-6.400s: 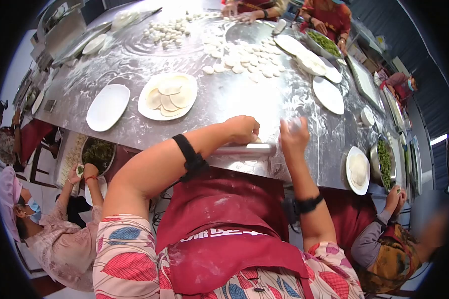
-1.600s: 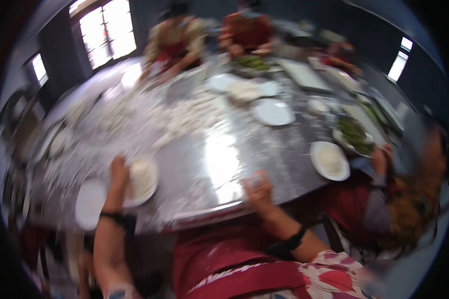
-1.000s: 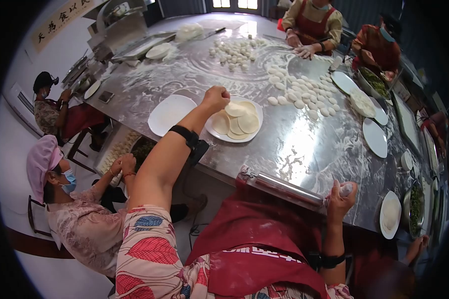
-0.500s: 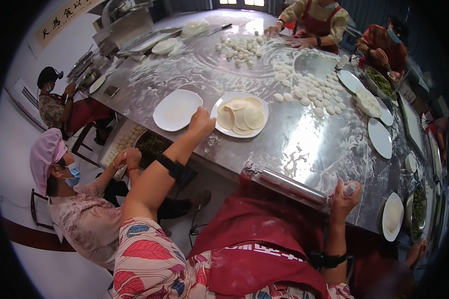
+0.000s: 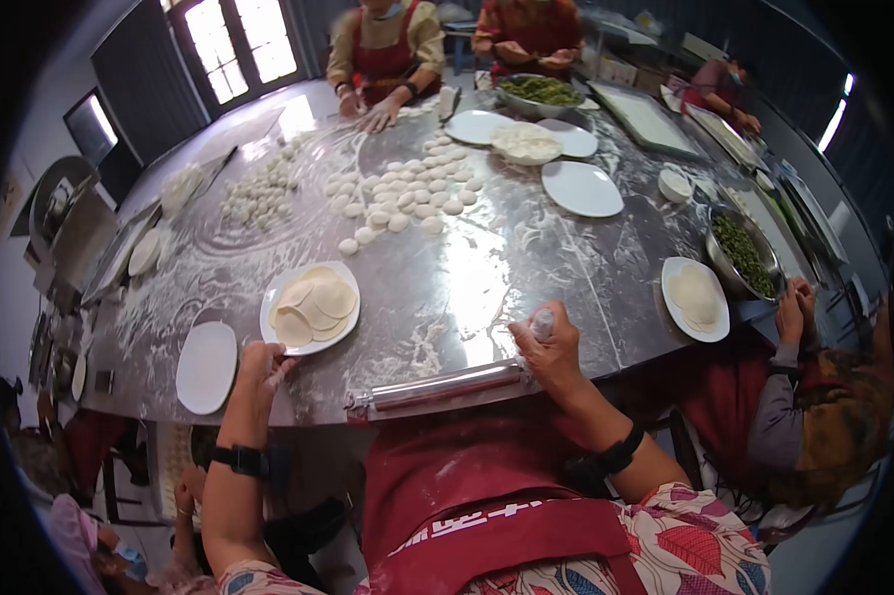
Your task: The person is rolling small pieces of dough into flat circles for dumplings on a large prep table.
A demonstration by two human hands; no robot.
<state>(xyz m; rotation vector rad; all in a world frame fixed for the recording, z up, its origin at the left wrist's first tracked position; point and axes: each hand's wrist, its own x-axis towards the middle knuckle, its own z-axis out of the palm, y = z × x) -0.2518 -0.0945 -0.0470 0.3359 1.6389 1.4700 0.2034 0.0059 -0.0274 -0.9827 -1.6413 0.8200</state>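
Note:
My left hand [image 5: 267, 367] is closed on the near rim of a white plate [image 5: 320, 346], fingers pinching its edge. Several thin round dough wrappers [image 5: 313, 305] lie overlapping on that plate. To its left is a second white plate [image 5: 207, 367], close to the table's edge. My right hand [image 5: 554, 349] wraps around the floury handle of a metal rolling pin [image 5: 447, 387]. The pin lies along the near edge of the table, in front of my red apron, and its far handle end points left.
Floured dough pieces [image 5: 407, 198] spread over the steel table [image 5: 606, 288]. On the right are a plate of wrappers [image 5: 696, 300] and a bowl of chopped greens [image 5: 742, 253]. Co-workers stand across the table [image 5: 388, 59]; others sit at both sides, one person's hands [image 5: 796, 307] near the bowl.
The view has swung to the right, so the plates now appear farther left. My left hand now grips the wrapper plate's near rim. My right hand stays on the rolling pin's handle.

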